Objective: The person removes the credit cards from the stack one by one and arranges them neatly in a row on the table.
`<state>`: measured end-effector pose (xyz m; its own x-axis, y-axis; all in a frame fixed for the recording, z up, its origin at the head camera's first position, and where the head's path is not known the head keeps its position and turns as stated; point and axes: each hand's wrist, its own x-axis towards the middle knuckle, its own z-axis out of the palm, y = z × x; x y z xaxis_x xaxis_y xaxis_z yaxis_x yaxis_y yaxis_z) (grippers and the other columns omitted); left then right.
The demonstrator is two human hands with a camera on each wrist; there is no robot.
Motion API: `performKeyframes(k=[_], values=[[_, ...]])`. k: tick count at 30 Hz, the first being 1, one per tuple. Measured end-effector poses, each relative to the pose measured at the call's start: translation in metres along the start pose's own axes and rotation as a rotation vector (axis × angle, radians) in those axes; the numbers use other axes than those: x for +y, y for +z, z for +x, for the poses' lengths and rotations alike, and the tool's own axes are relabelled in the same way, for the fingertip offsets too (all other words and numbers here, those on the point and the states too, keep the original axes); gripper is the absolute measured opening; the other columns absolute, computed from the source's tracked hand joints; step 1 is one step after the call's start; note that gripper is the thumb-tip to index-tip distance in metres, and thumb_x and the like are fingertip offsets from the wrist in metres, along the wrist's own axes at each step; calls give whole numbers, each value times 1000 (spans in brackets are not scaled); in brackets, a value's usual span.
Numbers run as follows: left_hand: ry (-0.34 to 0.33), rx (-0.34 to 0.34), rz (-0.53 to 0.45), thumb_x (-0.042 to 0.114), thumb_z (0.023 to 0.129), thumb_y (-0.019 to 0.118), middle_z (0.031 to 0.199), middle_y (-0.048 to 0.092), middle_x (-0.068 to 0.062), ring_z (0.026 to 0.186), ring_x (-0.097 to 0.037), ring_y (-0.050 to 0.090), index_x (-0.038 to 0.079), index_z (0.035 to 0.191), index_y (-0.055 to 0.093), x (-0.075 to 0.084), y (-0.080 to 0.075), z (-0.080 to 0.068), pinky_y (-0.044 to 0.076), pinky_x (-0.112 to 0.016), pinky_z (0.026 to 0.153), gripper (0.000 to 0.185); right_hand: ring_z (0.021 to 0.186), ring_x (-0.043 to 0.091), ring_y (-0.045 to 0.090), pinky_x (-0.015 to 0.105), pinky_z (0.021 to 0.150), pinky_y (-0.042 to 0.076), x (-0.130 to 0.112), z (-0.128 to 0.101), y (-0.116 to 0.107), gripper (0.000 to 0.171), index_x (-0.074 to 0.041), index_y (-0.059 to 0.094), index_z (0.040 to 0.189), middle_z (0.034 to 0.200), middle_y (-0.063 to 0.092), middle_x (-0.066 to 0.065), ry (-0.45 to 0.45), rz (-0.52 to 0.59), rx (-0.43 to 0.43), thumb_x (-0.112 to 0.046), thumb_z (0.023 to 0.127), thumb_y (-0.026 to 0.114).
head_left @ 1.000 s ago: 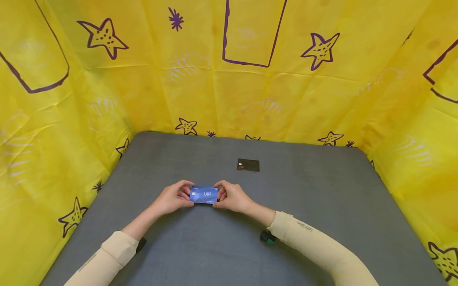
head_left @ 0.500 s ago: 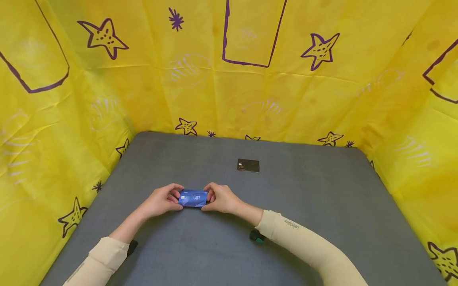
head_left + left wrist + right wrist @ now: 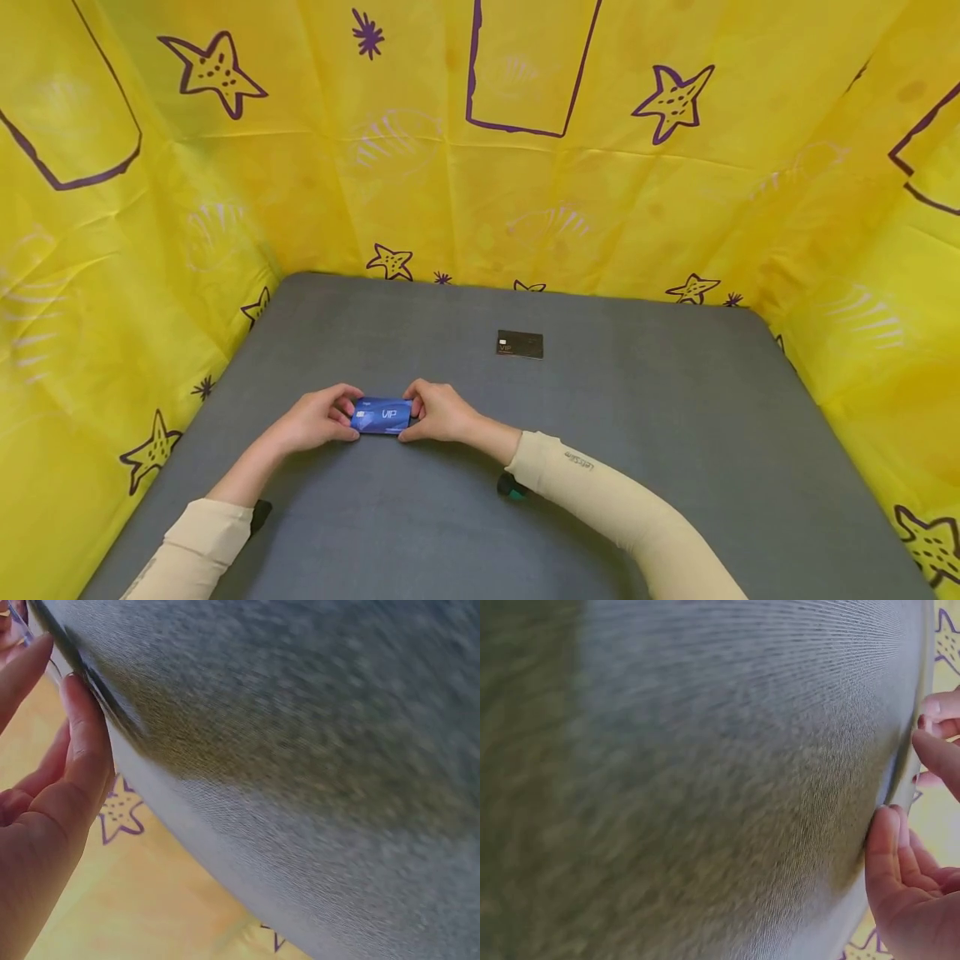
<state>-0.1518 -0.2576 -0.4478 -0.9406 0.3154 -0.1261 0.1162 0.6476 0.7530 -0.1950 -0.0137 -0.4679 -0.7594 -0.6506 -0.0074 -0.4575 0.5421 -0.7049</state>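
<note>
**gripnerd:** So the blue VIP card (image 3: 382, 415) sits low over the grey counter (image 3: 637, 467), near the front and a bit left of centre. The left hand (image 3: 311, 419) pinches its left short edge and the right hand (image 3: 438, 412) pinches the right one. Both sets of fingers are curled onto the edges, not loose. I can't tell if the card's bottom edge touches the counter or floats just above it.

**cardflip_22:** Yeah, an edge pinch on slick plastic is sketchy. My guess at the main risk: squeeze inward too hard and the card bows, then pops out of one side.

**gripnerd:** Agreed. And if one hand lets go first, it probably pivots on the other pinch and slaps down flat. Picking a flat card off that surface is a pain, since there's no lip to get under.

**cardflip_22:** The wrist views don't help much. They're mostly blurry grey, with a thumb (image 3: 86, 742) on one side and fingertips (image 3: 889, 847) on the other against a thin edge.

**gripnerd:** The black card (image 3: 520, 344) further back is well apart, so no bumping worry there. If the blue one skids, though, it could slide toward it, or toward the yellow starfish cloth (image 3: 225, 167) walling in the counter.
</note>
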Motion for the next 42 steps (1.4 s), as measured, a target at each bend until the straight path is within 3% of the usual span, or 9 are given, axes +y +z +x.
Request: performKeyframes(k=[17,42], values=[[-22,9,5,4,76,81,93,57,-11,81,-20,58,-7,122,55,-11,-11,0,48,-23,67,54,70,6,49,15,63,39,-9,16,9,52,-6,62,110,83,59,-1,-19,-100,15,-28,71,88],[-34,51,52,10,79,80,92,57,-10,75,-16,55,-4,126,55,-14,-9,4,45,-24,64,55,72,6,49,15,66,39,-3,23,11,51,-6,63,114,81,56,-4,-31,-150,37,-30,74,86]])
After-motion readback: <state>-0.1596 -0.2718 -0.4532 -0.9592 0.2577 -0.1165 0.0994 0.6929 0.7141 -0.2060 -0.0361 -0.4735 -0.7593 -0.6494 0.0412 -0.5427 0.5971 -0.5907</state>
